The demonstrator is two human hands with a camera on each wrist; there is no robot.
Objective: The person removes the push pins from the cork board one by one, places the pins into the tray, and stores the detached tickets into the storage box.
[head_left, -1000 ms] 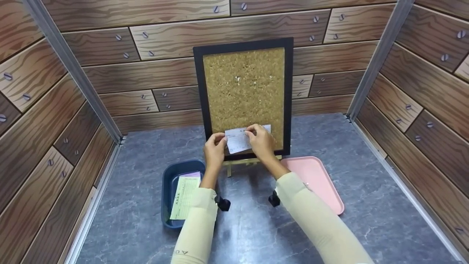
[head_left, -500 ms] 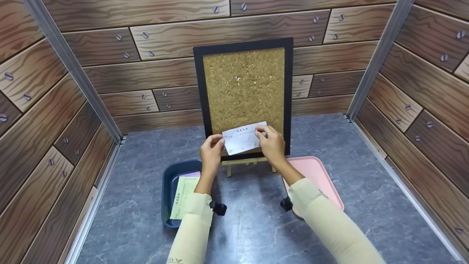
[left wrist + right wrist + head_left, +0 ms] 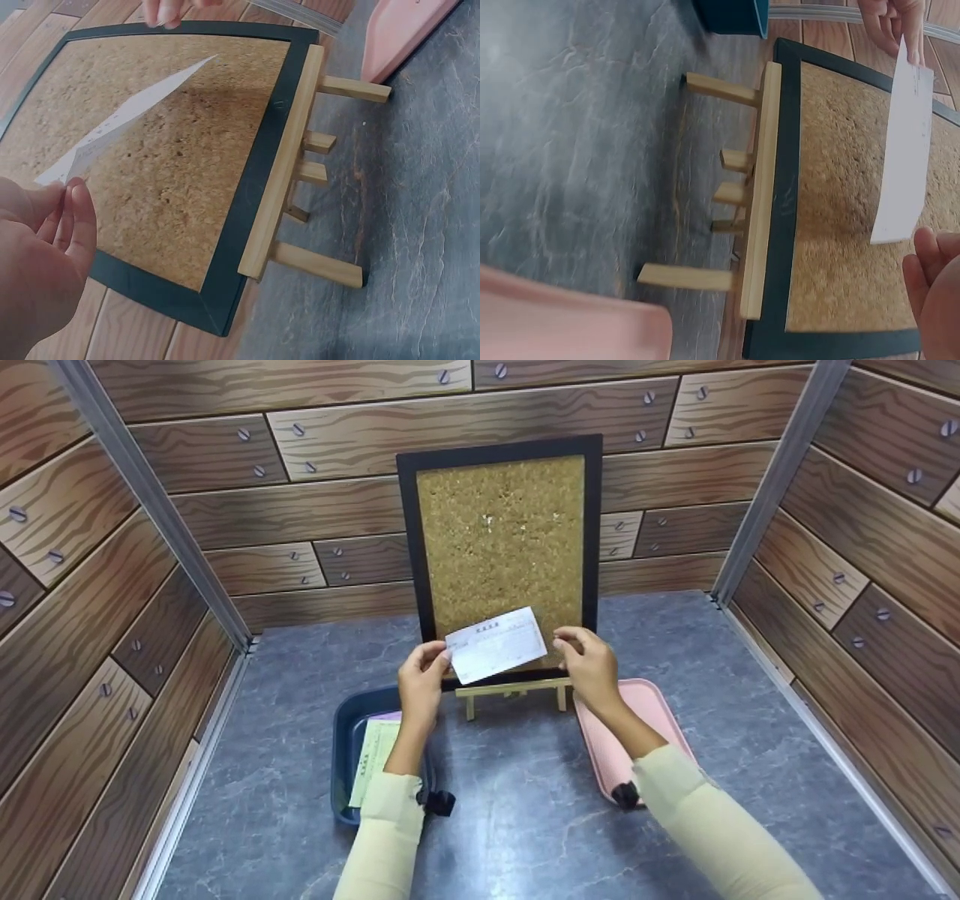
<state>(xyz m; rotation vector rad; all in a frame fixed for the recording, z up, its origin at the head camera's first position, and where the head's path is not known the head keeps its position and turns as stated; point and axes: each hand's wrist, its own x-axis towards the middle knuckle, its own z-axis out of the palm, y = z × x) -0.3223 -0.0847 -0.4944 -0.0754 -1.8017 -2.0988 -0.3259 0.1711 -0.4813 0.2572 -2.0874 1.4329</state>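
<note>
My left hand (image 3: 421,686) pinches a white printed paper slip (image 3: 495,649) by its left edge. The slip hangs tilted before the lower part of a black-framed cork board (image 3: 502,547), apart from it in both wrist views. To the right of the slip is my right hand (image 3: 592,669), its thumb and fingertips drawn together and no longer touching the paper. A tiny glinting thing (image 3: 160,25) shows at the right fingertips in the left wrist view; its kind is too small to tell.
The board leans on a small wooden easel (image 3: 514,688). A dark blue basin (image 3: 341,757) at left holds a green printed sheet (image 3: 373,761) and a purple one (image 3: 385,716). At right lies a pink tray (image 3: 611,754), partly under my right arm. Wood-patterned walls enclose the grey surface.
The paper slip has come away from the board, shifting left and toward me with my left hand. My right hand has let go of the slip and drawn off to the right.
</note>
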